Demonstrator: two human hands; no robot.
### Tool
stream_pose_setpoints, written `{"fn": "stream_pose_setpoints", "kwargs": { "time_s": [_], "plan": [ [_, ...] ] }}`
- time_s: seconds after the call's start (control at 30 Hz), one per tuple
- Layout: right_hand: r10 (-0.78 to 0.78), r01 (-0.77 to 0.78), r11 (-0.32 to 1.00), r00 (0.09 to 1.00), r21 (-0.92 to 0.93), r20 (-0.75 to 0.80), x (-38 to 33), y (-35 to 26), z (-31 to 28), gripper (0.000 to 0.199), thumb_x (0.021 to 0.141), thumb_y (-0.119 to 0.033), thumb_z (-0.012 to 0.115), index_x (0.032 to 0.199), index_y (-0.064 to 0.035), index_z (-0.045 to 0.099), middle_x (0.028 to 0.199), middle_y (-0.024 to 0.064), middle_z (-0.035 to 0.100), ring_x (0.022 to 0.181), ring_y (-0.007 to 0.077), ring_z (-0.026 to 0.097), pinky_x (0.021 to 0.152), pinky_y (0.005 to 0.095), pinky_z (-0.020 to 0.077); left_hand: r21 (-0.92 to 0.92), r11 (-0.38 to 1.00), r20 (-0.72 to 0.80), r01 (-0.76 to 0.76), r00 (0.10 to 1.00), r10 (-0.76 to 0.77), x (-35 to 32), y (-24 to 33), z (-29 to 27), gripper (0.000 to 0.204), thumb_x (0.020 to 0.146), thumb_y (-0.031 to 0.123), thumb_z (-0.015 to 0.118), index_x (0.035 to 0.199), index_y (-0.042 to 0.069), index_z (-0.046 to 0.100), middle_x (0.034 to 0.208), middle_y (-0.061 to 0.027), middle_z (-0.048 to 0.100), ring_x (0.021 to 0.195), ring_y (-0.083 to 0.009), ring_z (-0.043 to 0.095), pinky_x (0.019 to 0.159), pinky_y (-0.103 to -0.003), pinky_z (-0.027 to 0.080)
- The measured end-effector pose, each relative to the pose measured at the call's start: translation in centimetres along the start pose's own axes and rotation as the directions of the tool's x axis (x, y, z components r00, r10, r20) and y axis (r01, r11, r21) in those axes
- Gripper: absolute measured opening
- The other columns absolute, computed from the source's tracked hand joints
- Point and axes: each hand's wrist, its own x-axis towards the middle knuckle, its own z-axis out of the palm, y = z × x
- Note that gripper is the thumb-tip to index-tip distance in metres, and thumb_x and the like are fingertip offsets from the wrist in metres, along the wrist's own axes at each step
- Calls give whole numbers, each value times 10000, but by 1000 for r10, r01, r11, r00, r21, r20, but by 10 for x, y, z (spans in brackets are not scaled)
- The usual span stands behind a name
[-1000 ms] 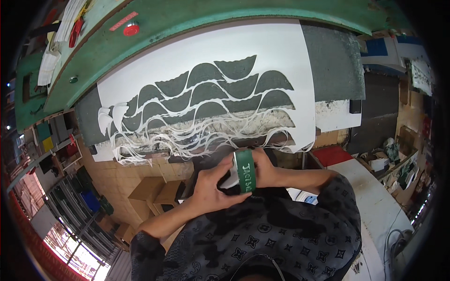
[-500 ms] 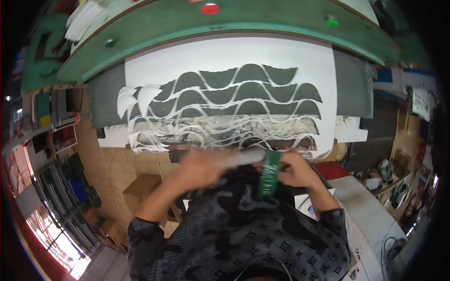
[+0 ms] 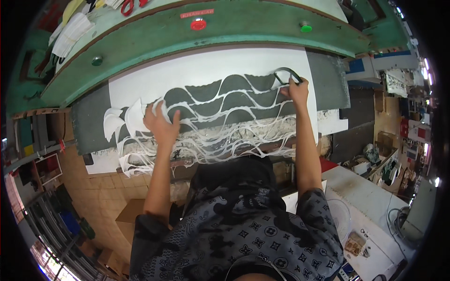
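Observation:
A white sheet (image 3: 300,61) lies on a dark grey board (image 3: 328,89), with rows of wavy gaps cut through it and thin white strips left between them. My right hand (image 3: 296,92) is closed on a dark curved metal cutting die (image 3: 289,71), held at the sheet's far right beside the top row of gaps. At the left, my left hand (image 3: 161,122) rests with fingers spread at the curved white cut pieces (image 3: 136,117), near the end of the rows. Loose white strips (image 3: 225,140) sag over the near edge.
A green machine beam (image 3: 248,28) spans the far side, bearing a red button (image 3: 198,24) and a green button (image 3: 305,27). Red-handled scissors (image 3: 129,7) and white pieces (image 3: 75,35) lie on top. A grey worktable (image 3: 361,196) stands at my right, a cardboard box (image 3: 129,213) at lower left.
Both hands have moved forward from in front of my body, the left onto the white pieces, the right to the far right of the sheet. The green lettered strip by my right hand no longer shows.

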Motion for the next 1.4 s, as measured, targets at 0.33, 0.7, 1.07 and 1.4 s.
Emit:
{"fn": "stream_pose_setpoints", "kwargs": {
  "time_s": [0.33,0.7,1.07,1.4],
  "plan": [
    [-648,743,503,662,-441,377,74,41,-69,581,729,-214,925,1249,-76,707,1340,174,636,1231,381,584,1047,466,483,-520,854,198,19,975,99,-2,208,123,445,860,185,818,1258,40,680,1232,-201,698,1165,-396,646,1019,-443,501],
    [-752,843,504,536,-190,383,112,73,-81,565,773,-226,891,1259,-8,703,1210,140,727,1163,319,622,1008,444,460,-514,858,-31,0,999,-19,-16,314,250,360,812,78,839,1153,12,743,1196,-211,736,1174,-426,673,1033,-463,538],
    [-822,880,390,466,-272,329,115,85,-77,598,805,-288,876,1309,-35,681,1233,149,723,1162,307,653,1039,457,410,-526,849,-19,-47,999,44,-13,312,250,363,807,53,828,1158,21,746,1087,-207,731,1084,-394,676,924,-455,555],
    [-693,791,553,611,-260,382,105,68,-69,650,704,-327,953,1267,-90,731,1258,111,715,1223,302,627,1078,450,395,-537,841,-98,-69,995,19,-17,308,245,365,803,77,836,1153,42,737,1113,-144,736,1152,-334,659,1117,-506,445]
  ]
}}
